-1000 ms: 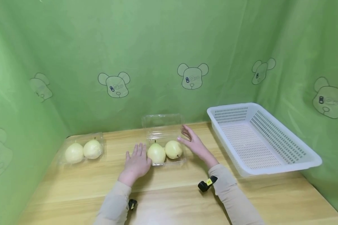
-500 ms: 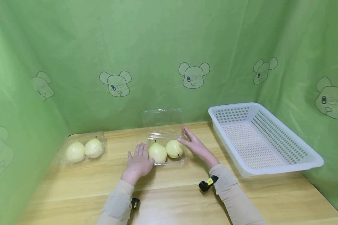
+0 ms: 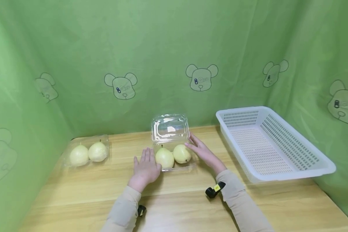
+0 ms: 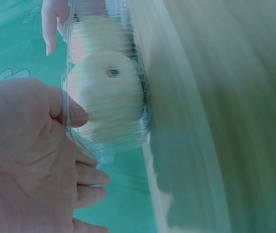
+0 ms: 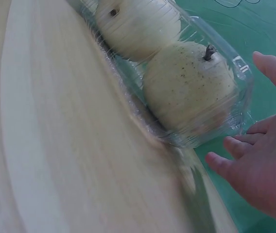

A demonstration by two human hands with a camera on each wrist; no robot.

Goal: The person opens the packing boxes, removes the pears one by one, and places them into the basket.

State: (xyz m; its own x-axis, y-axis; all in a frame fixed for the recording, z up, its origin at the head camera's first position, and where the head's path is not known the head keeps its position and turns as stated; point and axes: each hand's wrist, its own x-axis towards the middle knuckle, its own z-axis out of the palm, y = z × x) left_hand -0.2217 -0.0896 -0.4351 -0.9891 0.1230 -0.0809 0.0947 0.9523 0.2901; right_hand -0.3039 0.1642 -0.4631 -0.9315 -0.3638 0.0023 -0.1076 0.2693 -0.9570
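Observation:
A clear plastic clamshell box [image 3: 177,168] stands on the table with its lid [image 3: 171,129] raised at the back edge. Inside sit two pale yellow pears [image 3: 164,158]. My left hand [image 3: 146,168] lies along the box's left side with straight fingers; in the left wrist view its thumb [image 4: 77,115] touches the near corner of the rim. Relaxed fingers of my right hand [image 3: 204,153] stand at the right rear side, by the lid's lower right corner. In the right wrist view that hand [image 5: 264,160] is beside the box's end, holding nothing.
Another clear box [image 3: 88,162] with two pears [image 3: 79,155] rests at the table's left. To the right is a white perforated basket [image 3: 278,175]. A green curtain [image 3: 162,48] encloses the back and both sides of the wooden table [image 3: 179,206].
The lid has swung up from its leaned-back position and now catches bright reflections. Both hands stay at the box's sides. The whole head view has shifted slightly.

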